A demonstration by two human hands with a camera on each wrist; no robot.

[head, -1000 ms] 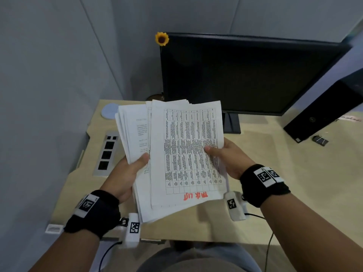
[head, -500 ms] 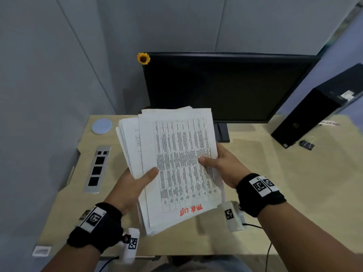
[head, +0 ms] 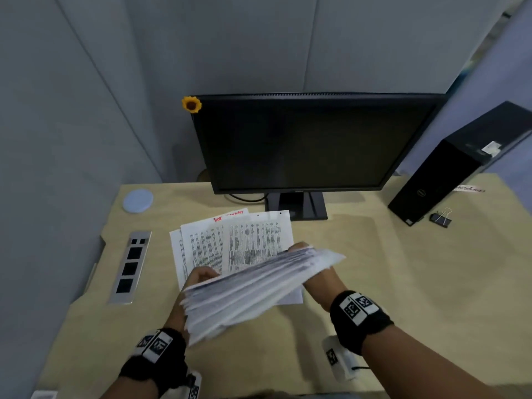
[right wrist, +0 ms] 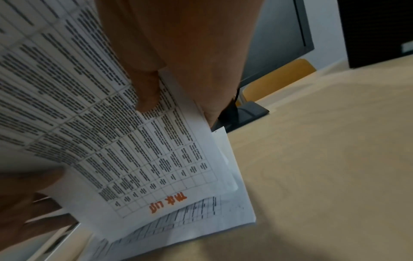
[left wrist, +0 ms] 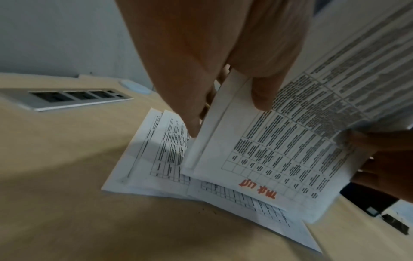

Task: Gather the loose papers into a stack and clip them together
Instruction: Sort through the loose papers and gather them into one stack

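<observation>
Both hands hold a thick stack of printed papers (head: 253,286) tilted on edge just above the desk. My left hand (head: 201,276) grips its left end, thumb on the front sheet (left wrist: 279,150). My right hand (head: 313,272) grips the right end, thumb on the same sheet (right wrist: 111,141). The stack's sheets are fanned and uneven. Under it, a few loose sheets (head: 253,237) lie overlapping on the desk, also seen as loose sheets (left wrist: 161,159) from the left wrist. A black binder clip (head: 440,218) lies far right, apart from both hands.
A dark monitor (head: 311,145) stands behind the papers and a black PC tower (head: 449,168) at the right. A metal socket panel (head: 131,266) and a round blue disc (head: 137,199) sit at the desk's left. Grey partition walls close in the left and back.
The stack faced up at chest height before. It has been lowered toward the desk and tipped onto its edge, and loose sheets under it have come into view.
</observation>
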